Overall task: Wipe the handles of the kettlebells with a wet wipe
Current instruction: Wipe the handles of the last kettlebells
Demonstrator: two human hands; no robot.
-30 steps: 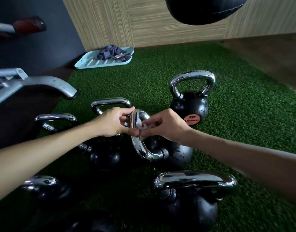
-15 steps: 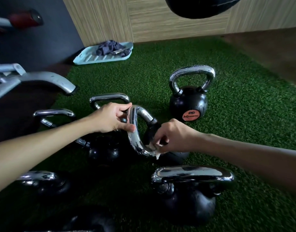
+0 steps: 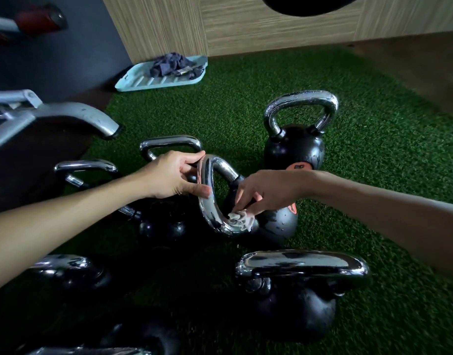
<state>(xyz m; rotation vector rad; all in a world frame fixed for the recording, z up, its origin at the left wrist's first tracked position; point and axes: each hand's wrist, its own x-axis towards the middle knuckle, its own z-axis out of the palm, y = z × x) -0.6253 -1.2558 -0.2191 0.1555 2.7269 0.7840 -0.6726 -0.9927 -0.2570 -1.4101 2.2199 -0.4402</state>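
Note:
Several black kettlebells with chrome handles stand on green turf. One kettlebell (image 3: pixel 279 224) in the middle is tipped toward me, its chrome handle (image 3: pixel 207 201) facing up. My left hand (image 3: pixel 174 178) pinches the top of that handle. My right hand (image 3: pixel 269 193) presses a crumpled white wet wipe (image 3: pixel 239 219) against the handle's lower end, near the black ball. An upright kettlebell (image 3: pixel 294 149) with an orange label stands behind. Another kettlebell (image 3: pixel 297 298) sits close in front.
A light blue tray (image 3: pixel 153 82) with dark cloths lies by the wooden wall. A grey metal bench leg (image 3: pixel 74 116) juts in from the left. More kettlebells (image 3: pixel 161 224) crowd the left and front. A dark rounded object (image 3: pixel 307 3) hangs overhead.
My right hand slid the wipe from the top of the tipped handle down its curve to the lower end. My left hand kept its hold on the handle's top.

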